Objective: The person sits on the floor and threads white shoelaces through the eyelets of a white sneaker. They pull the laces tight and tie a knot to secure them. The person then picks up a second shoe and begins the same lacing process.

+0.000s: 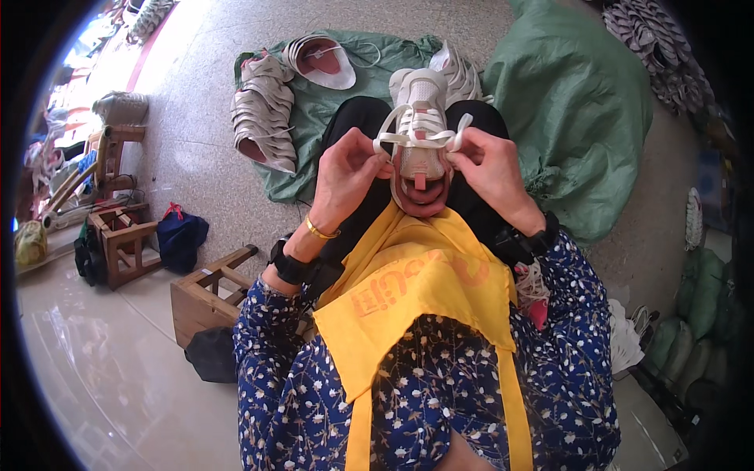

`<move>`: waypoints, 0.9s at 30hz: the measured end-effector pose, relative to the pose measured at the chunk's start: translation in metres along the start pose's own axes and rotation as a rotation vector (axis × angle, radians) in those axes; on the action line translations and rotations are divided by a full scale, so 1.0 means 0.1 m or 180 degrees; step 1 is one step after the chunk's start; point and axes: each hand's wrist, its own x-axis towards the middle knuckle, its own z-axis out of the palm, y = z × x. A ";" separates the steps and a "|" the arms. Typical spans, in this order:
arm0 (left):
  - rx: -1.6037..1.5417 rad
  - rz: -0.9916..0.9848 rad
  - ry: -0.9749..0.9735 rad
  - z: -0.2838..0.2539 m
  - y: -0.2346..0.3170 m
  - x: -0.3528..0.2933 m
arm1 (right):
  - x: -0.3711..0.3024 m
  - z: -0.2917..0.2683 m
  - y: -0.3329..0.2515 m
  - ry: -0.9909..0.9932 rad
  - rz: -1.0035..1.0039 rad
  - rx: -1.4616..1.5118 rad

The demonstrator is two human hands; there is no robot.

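Observation:
A white sneaker (425,90) with a pinkish lining rests between my knees, its toe pointing away from me and its opening toward me. A white shoelace (425,141) crosses the tongue, with a loop standing out at each side. At the left loop, my left hand (343,174) pinches the lace between thumb and fingers. My right hand (493,166) is closed on the lace at the other side, close to the right loop. The lace looks drawn across between both hands. Below the shoe, a yellow apron (416,294) covers my lap.
Beyond my knees, a green woven sheet (314,102) bears stacked white shoe uppers (263,114) and a single upper (320,63). A bulging green sack (573,110) stands at the right. Wooden stools (206,290) are at my left. More shoes (660,47) lie at the far right.

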 end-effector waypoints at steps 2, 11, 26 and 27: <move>-0.0105 0.0082 0.0075 0.02 -0.03 0.02 | -0.04 -0.04 0.03 0.0043 0.0169 0.0080; 0.0551 0.0111 0.0399 0.06 0.01 0.03 | -0.20 -0.11 -0.14 0.0063 0.0734 0.0214; 0.0687 0.0465 0.0857 0.11 -0.02 0.04 | -0.20 -0.02 -0.26 0.0195 0.0017 -0.0777; 0.0706 0.0464 0.0832 0.10 -0.01 0.03 | -0.19 0.00 -0.26 0.0191 0.0034 -0.0790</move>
